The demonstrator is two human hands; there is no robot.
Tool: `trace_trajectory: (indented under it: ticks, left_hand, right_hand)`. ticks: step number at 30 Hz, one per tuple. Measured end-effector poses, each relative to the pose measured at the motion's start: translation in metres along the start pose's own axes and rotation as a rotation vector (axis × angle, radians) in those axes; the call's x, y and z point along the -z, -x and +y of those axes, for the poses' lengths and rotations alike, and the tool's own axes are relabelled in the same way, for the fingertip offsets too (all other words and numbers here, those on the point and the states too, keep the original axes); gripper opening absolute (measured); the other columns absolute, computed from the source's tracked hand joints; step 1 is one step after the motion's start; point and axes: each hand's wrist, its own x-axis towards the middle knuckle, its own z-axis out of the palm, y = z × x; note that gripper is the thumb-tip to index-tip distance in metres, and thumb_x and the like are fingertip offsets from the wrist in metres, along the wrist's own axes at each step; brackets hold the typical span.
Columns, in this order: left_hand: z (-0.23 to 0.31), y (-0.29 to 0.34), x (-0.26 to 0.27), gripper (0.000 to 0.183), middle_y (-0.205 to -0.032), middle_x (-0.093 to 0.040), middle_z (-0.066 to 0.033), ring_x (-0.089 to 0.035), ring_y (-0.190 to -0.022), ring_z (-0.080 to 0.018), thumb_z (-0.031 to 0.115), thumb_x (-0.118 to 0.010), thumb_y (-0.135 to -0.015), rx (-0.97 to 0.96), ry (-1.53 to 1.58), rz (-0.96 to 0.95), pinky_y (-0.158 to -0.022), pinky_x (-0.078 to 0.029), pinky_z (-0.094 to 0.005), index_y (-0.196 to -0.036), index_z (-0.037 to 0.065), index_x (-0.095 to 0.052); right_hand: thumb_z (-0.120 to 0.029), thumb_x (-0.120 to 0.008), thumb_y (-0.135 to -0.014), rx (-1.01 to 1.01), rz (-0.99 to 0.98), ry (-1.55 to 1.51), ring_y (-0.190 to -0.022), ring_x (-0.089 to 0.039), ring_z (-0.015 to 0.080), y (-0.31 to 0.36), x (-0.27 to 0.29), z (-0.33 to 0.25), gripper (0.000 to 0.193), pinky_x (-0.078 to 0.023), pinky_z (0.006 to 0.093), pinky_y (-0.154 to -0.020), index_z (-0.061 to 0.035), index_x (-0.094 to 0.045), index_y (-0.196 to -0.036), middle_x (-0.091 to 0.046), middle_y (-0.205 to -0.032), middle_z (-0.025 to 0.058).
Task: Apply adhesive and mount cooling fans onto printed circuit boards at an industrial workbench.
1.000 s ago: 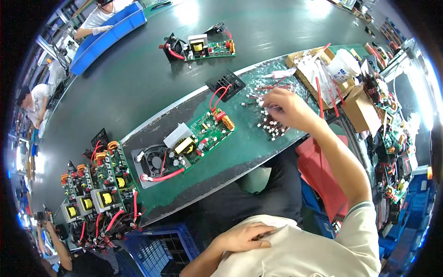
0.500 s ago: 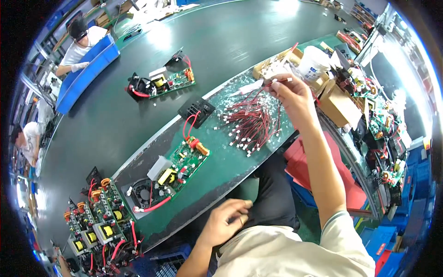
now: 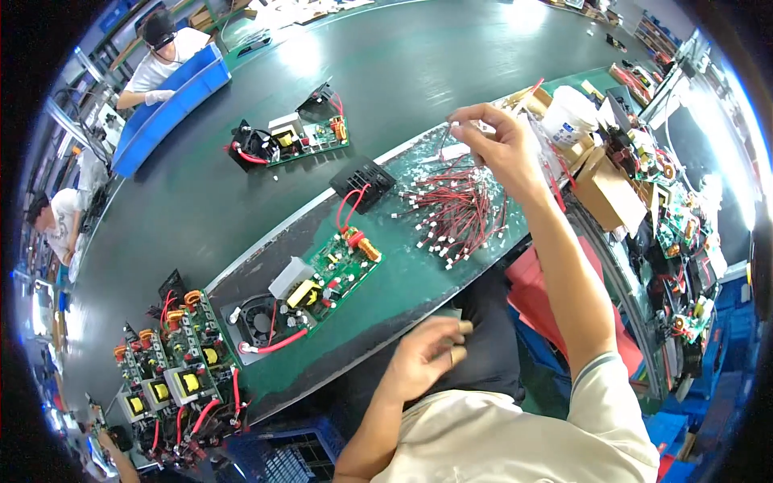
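Note:
Over the far side of the bench, my right hand (image 3: 501,153) pinches a thin dark-and-red wire lead (image 3: 445,143) between thumb and fingertips. Its connector is too small to make out clearly. Below that hand lies a loose pile of red-and-black wire leads (image 3: 459,211) with white plug ends. My left hand (image 3: 428,356) hovers above my lap, fingers loosely curled and apart, nothing visible in them; pale finger covers show on its fingertips. On the bench, a green circuit board (image 3: 342,270) lies beside a cooling fan (image 3: 259,322) and a black vented panel (image 3: 364,187).
Several similar board assemblies (image 3: 173,378) crowd the left end. Another assembly (image 3: 294,137) sits on the dark belt. A white tub (image 3: 568,114) and cardboard box (image 3: 608,191) stand at right. Across the belt, a person (image 3: 165,68) works behind a blue bin (image 3: 171,113).
My right hand has shifted slightly left and up in the picture, and the lead now dangles from it. My left hand has moved a little right and up. The whole view has shifted slightly.

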Motion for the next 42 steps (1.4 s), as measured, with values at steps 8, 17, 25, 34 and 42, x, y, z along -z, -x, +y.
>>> trace_trajectory:
  ticks: [8,17,25,34,42]
  left_hand:
    - [0.044,-0.024,0.035,0.049,-0.114,-0.066,-0.0095,-0.065,-0.098,-0.0167,0.003,-0.070,-0.088,-0.188,-0.012,0.545,-0.089,-0.052,-0.0282,-0.134,0.003,-0.054]
    - [0.054,-0.033,0.055,0.044,-0.111,-0.068,-0.0074,-0.064,-0.099,-0.0129,0.003,-0.072,-0.089,-0.289,0.112,0.603,-0.088,-0.052,-0.0266,-0.129,0.001,-0.056]
    - [0.058,-0.009,0.068,0.046,-0.106,-0.069,-0.0090,-0.066,-0.093,-0.0131,-0.001,-0.069,-0.089,-0.299,0.139,0.746,-0.083,-0.053,-0.0263,-0.132,0.002,-0.052]
    - [0.048,0.004,0.074,0.048,-0.099,-0.072,-0.0121,-0.069,-0.085,-0.0231,-0.009,-0.072,-0.079,-0.563,-0.874,0.933,-0.078,-0.054,-0.0325,-0.124,0.002,-0.060]
    - [0.015,0.064,0.044,0.043,-0.120,-0.056,-0.0065,-0.061,-0.091,-0.0122,0.009,-0.071,-0.090,-0.031,0.509,0.071,-0.079,-0.051,-0.0297,-0.129,0.004,-0.055]
  right_hand:
    - [0.006,-0.071,-0.082,0.681,-0.014,0.297,-0.098,-0.068,0.0227,0.061,-0.040,0.000,0.021,-0.055,0.0310,-0.081,-0.0034,-0.067,-0.100,-0.069,-0.108,0.0096]
    - [0.014,-0.066,-0.078,0.613,-0.162,0.232,-0.099,-0.068,0.0315,0.132,-0.086,0.023,0.037,-0.057,0.0361,-0.083,-0.0013,-0.068,-0.112,-0.065,-0.118,0.0169]
    - [-0.002,-0.062,-0.093,-0.355,-0.187,-0.589,-0.076,-0.065,0.0156,0.143,-0.108,0.023,0.017,-0.051,0.0261,-0.065,0.0016,-0.060,-0.109,-0.065,-0.091,0.0066]
    - [-0.008,-0.065,-0.094,-0.526,-0.363,-0.722,-0.078,-0.067,0.0153,0.126,-0.128,0.031,0.015,-0.053,0.0265,-0.066,0.0028,-0.065,-0.105,-0.069,-0.091,0.0078]
    - [-0.005,-0.063,-0.095,-0.370,-0.328,-0.502,-0.079,-0.068,0.0166,0.123,-0.131,0.032,0.015,-0.054,0.0280,-0.070,0.0060,-0.066,-0.105,-0.070,-0.092,0.0113]
